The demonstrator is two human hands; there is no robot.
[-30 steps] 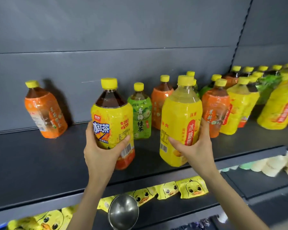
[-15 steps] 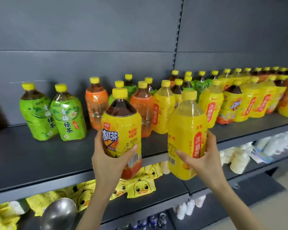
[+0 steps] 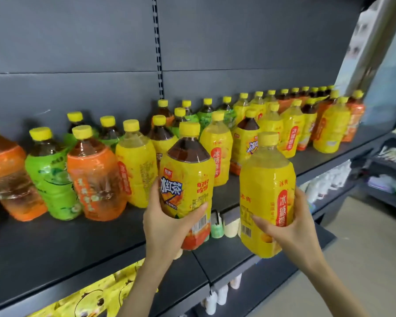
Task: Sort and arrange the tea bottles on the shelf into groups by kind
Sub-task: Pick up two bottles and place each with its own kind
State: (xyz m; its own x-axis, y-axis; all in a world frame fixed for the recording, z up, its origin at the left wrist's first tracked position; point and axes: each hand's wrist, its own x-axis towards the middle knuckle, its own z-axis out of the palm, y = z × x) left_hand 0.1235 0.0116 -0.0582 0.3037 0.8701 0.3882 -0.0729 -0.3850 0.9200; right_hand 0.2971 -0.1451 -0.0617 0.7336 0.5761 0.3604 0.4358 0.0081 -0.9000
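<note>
Dark shelf (image 3: 55,248), left hand (image 3: 167,227) round 冰红茶 bottle (image 3: 188,177), right hand (image 3: 290,227) round 冰糖雪 bottle (image 3: 264,179).

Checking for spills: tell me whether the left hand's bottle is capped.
Capped: the black tea bottle in the left hand carries its yellow cap.

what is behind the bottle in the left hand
Behind the held black tea bottle in the left hand, a yellow-labelled dark bottle and a pale yellow bottle stand on the shelf. Parts of both, and anything directly behind the held bottle, are covered.
</note>
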